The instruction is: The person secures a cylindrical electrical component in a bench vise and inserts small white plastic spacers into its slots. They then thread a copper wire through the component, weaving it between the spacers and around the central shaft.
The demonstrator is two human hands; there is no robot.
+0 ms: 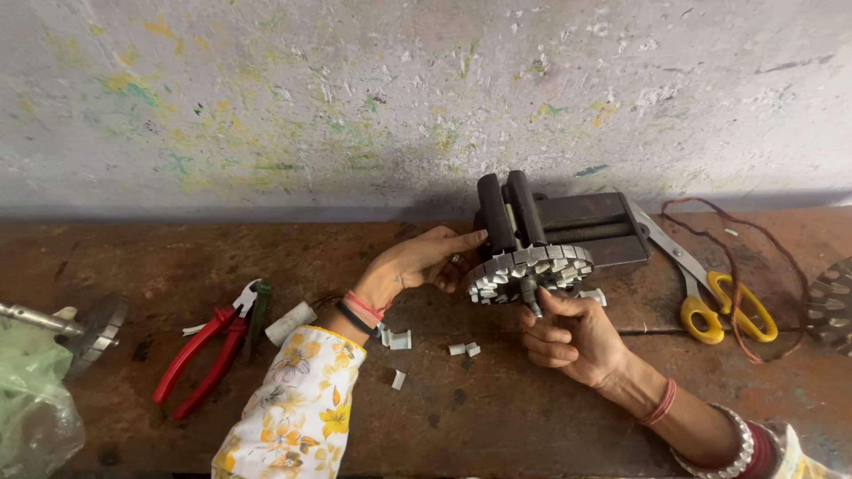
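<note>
A round slotted metal core [532, 270] with white paper strips in its slots is clamped in a dark bench vise [550, 222] on the bench. My left hand [424, 263] rests against the core's left rim, fingers extended toward the vise jaw. Just below the core, my right hand [568, 337] pinches its short central shaft between thumb and fingers. Both wrists wear red thread bands. The right forearm carries several bangles.
Red-handled pliers [209, 350] lie at left on the brown bench [461, 417]. Yellow-handled scissors [710, 297] and a loop of brown wire [741, 266] lie at right. Small white paper pieces [399, 341] are scattered near the middle. A second slotted disc [830, 306] shows at the right edge, a metal flange [93, 328] at left.
</note>
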